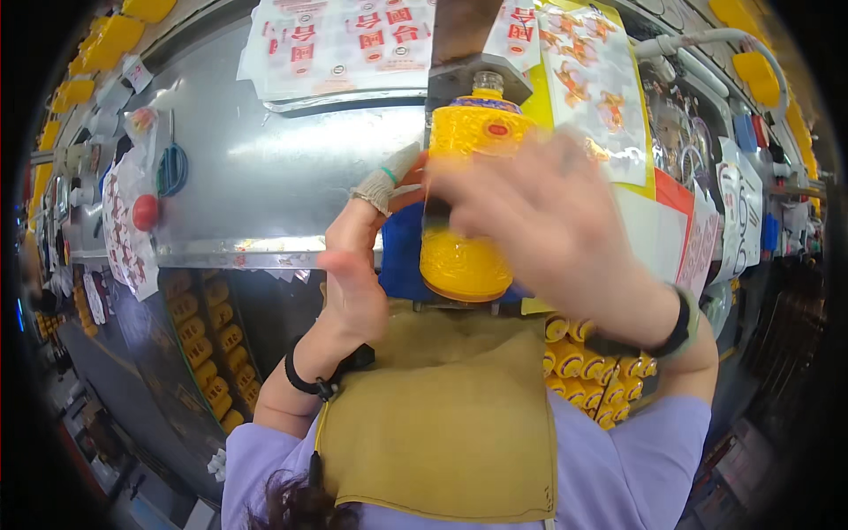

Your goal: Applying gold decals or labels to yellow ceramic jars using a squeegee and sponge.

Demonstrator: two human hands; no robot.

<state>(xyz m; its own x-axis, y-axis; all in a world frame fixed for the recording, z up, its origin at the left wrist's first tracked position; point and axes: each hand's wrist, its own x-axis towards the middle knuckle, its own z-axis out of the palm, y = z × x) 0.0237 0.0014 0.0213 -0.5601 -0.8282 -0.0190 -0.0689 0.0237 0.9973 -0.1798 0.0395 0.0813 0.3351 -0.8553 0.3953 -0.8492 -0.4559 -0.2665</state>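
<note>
The yellow bottle [465,265] is at the front edge of the bench [291,177], neck pointing away from the person. The right hand [541,196], blurred, is over its middle; whether it grips is unclear. The left hand [358,231], thumb apart from fingers, is beside the bottle's left side. Scissors [172,170] lie farther left.

The blurred right hand [541,208] covered part of a yellow bottle [466,267]; the left hand [355,243] was beside it.
</note>
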